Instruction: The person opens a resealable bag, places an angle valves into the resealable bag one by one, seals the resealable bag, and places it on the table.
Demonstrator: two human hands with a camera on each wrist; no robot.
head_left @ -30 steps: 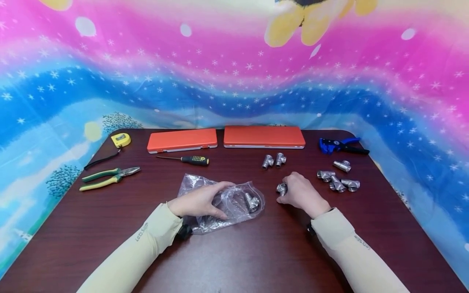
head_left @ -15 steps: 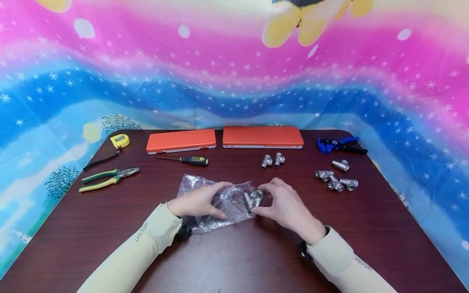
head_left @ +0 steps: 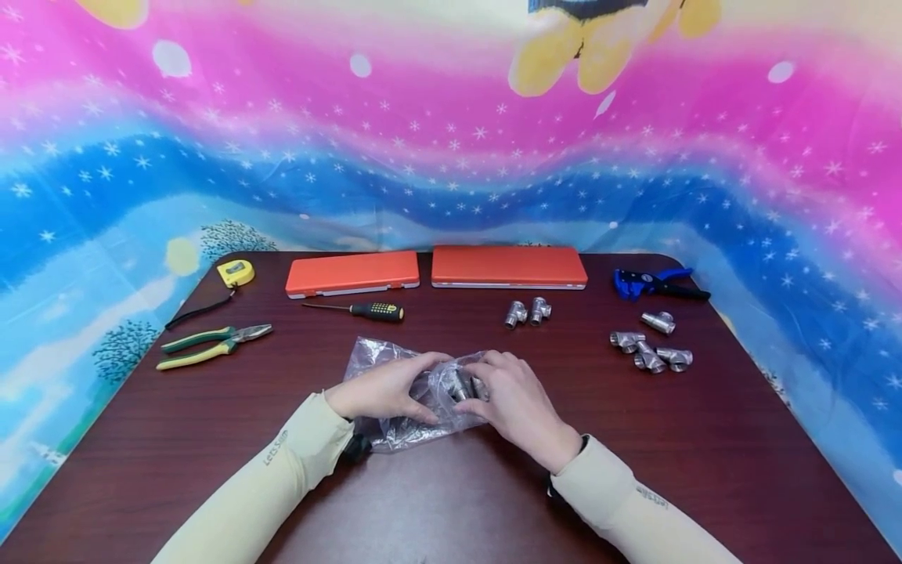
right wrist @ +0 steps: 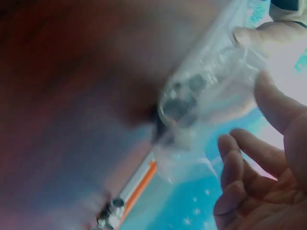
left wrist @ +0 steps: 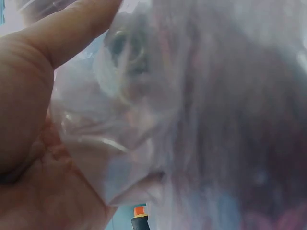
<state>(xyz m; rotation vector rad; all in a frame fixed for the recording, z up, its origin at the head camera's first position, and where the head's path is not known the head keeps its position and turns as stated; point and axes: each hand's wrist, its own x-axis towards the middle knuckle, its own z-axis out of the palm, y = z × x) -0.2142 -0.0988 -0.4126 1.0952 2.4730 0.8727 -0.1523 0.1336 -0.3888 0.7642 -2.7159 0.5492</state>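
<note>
The left hand point(head_left: 384, 390) is gripping the crumpled clear plastic bag point(head_left: 395, 423) lying on the dark red-brown wooden tabletop point(head_left: 458, 501), fingers curled over its film. The right hand point(head_left: 514, 403) is meeting it at the bag's mouth, fingers bent round a small silver metal tee pipe fitting point(head_left: 461, 386) that is sitting between the two hands, inside the plastic as far as the views show. In the right wrist view the fitting point(right wrist: 180, 103) is showing through the film. Beyond the right hand two more silver fittings point(head_left: 527, 312) are lying together, and further out to its right a loose cluster of four fittings point(head_left: 651, 348) is resting. Beyond the left hand a black-and-yellow-handled screwdriver point(head_left: 366, 310) is lying, with green-and-yellow-handled pliers point(head_left: 211, 345) well out to its left
</note>
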